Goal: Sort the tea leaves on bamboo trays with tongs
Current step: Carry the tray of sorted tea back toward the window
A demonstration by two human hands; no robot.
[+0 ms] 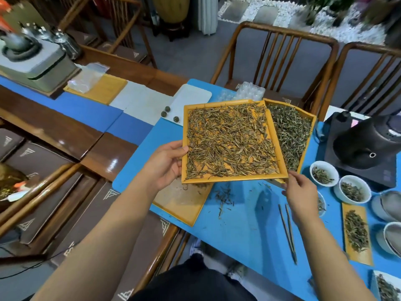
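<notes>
I hold a square bamboo tray [275, 135] lifted above the blue table, covered with brownish tea leaves [227, 140]. My left hand [165, 164] grips its left rim. My right hand [300, 194] pinches its near right corner. Behind it on the right lies a second tray [312, 120] of greener leaves [290, 131]. Under the raised tray rests a nearly bare tray [184, 205]. The dark tongs [287, 231] lie on the mat below my right hand, untouched. Spilled leaves [223, 198] are scattered on the mat.
White bowls of leaves [324, 172] [352, 189] and a narrow bamboo dish [357, 233] line the right side, beside a black kettle on its base [364, 144]. Wooden chairs [280, 53] stand behind the table. A grey box with teaware [32, 61] sits far left.
</notes>
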